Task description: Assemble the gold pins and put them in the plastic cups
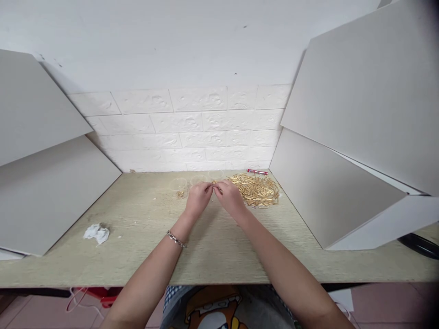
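My left hand (199,197) and my right hand (229,195) meet fingertip to fingertip above the table, both pinched closed. Whatever is between the fingers is too small to make out. Just right of my right hand spreads a pile of thin gold-coloured metal pins (259,189). A small cluster of short gold pieces (180,194) lies left of my left hand. Behind the hands are clear round dishes, one at the left (178,184) and one further right (216,174), with another partly hidden by my left hand.
A red patterned tube (257,172) lies behind the pile near the brick-pattern wall (188,121). Crumpled white tissue (97,233) sits on the table (144,260) at the left. Grey-white panels stand at the left (58,192) and right (336,183).
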### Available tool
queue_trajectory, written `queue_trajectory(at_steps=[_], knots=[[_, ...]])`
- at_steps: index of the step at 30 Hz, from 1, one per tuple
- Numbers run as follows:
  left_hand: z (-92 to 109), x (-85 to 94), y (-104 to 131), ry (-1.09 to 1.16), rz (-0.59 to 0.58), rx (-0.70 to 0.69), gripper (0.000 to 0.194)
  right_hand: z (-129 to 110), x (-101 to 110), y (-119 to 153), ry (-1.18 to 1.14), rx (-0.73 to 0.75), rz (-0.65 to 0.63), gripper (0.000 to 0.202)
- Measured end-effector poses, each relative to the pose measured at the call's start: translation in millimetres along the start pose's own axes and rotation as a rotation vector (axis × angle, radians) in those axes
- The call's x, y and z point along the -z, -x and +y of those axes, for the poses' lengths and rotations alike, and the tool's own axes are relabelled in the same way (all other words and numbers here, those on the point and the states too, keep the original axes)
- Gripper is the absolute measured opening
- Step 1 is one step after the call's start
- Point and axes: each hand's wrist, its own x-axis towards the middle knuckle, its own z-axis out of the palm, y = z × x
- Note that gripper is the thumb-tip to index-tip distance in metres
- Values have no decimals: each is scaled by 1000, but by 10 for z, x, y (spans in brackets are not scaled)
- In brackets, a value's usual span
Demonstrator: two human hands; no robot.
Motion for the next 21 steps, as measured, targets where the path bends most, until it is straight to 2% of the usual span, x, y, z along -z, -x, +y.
queue_trajectory(at_steps=[5, 10, 17, 21], knots=[[7, 2, 6, -66, -10, 1, 19, 1, -3, 12, 20, 6, -12, 21], [20, -5, 8, -39, 8, -10, 17, -3, -14, 19, 48, 1, -15, 21], [65, -8, -14, 169, -11, 181, 18, 35, -5, -12, -104, -205, 79, 17], [17, -28, -25, 232, -44, 240, 27, 62, -24, -19, -106, -246, 68, 19]])
